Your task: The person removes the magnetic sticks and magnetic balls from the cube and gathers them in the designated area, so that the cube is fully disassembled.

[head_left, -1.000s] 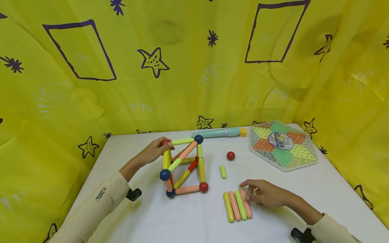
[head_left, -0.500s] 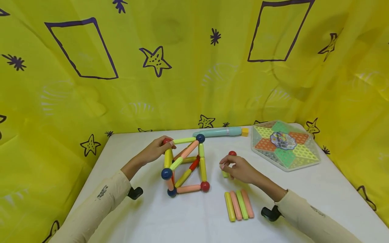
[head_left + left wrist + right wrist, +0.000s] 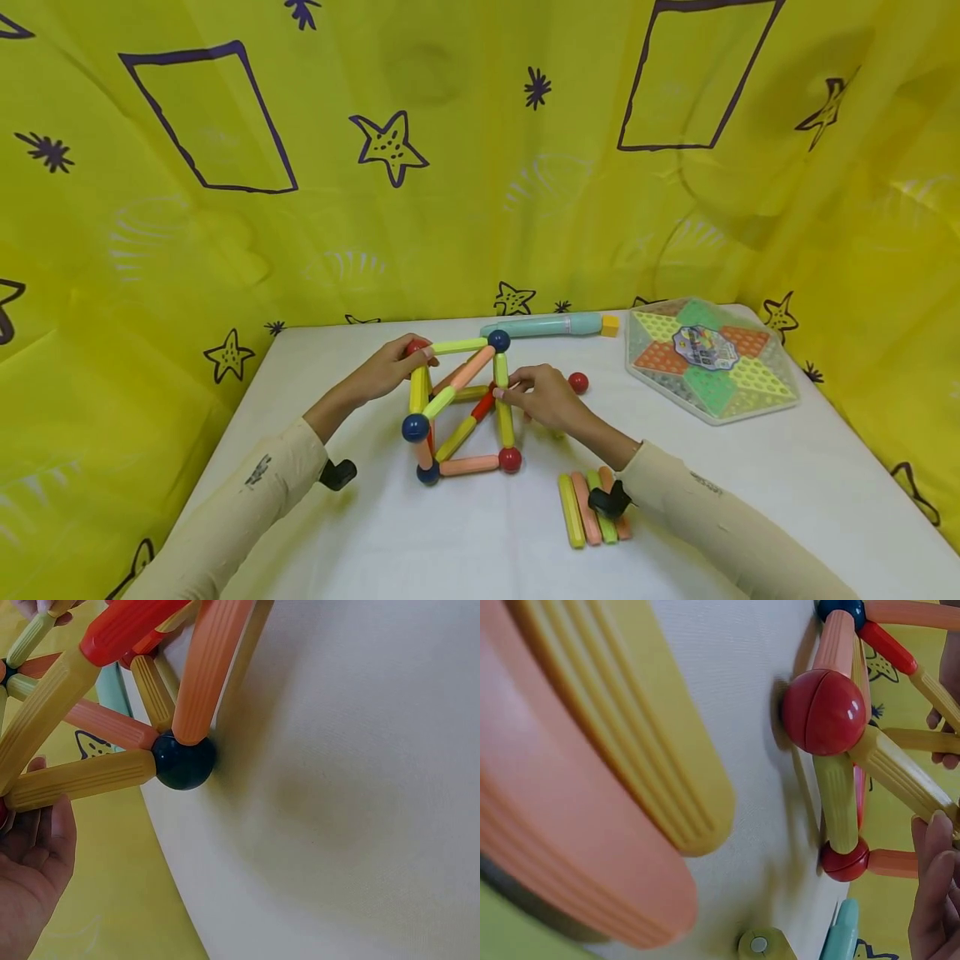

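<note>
A cube-like frame of magnetic building sticks and balls stands on the white table, with a blue ball (image 3: 416, 427) at its near upper corner. My left hand (image 3: 382, 373) grips the red ball (image 3: 417, 345) at the far upper-left corner; in the left wrist view a fingertip lies against a yellow stick (image 3: 82, 778). At the frame's right side, my right hand (image 3: 551, 398) pinches the upright yellow stick (image 3: 506, 425) near its joint with a short green stick (image 3: 501, 369). In the right wrist view those fingertips (image 3: 939, 825) meet the stick's upper end.
Several loose sticks (image 3: 572, 512) lie side by side under the right wrist. A loose red ball (image 3: 578, 383) and a short yellow-green stick (image 3: 769, 945) are close to the right hand. Behind stand a teal tube (image 3: 547, 326), a yellow block (image 3: 610, 326) and a hexagonal game board (image 3: 712, 358).
My right hand has moved left and up from the loose sticks, passing over the short green stick, to the frame's right upright. My left hand stays on the red corner ball.
</note>
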Motion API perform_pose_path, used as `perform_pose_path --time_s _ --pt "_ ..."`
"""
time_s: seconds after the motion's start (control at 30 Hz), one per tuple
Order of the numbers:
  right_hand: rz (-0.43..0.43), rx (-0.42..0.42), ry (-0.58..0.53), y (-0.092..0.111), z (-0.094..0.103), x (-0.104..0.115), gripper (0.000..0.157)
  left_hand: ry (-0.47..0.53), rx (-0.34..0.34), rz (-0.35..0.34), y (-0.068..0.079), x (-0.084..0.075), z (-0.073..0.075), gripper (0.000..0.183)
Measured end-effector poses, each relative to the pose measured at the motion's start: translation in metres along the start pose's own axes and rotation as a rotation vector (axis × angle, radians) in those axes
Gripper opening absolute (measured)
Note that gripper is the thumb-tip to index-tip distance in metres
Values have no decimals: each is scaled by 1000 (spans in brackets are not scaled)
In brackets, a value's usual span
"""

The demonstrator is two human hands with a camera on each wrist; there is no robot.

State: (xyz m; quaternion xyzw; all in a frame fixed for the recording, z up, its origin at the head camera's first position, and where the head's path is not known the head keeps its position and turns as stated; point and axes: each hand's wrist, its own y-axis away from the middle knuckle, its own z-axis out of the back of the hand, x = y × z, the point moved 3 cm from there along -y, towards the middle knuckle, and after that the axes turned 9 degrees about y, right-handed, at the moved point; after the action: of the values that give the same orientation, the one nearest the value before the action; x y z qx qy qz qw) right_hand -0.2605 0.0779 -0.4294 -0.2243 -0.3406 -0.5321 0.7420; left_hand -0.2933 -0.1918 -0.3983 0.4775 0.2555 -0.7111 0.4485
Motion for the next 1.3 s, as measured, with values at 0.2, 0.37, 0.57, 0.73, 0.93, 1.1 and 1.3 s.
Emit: perform_pose_path --time_s 0.2,0.37,0.57,0.73,0.93,1.1,1.3 --pt "-32 -7 -10 -1 1 1 18 -4 -3 9 -1 0 0 40" --pt "-33 -9 -11 0 1 1 18 4 2 14 0 -1 0 40" --pt "-36 -12 -3 2 1 3 22 9 2 14 2 -1 0 40" --pt "-24 -17 -1 4 1 2 23 10 1 18 1 -1 0 39" --pt "-8 6 -4 6 0 -2 27 2 0 19 1 -1 0 39" --pt "24 13 -30 8 -1 -9 32 5 -3 25 0 -1 0 39" --pt "45 -3 -63 16 0 -13 37 6 1 20 1 -1 1 39"
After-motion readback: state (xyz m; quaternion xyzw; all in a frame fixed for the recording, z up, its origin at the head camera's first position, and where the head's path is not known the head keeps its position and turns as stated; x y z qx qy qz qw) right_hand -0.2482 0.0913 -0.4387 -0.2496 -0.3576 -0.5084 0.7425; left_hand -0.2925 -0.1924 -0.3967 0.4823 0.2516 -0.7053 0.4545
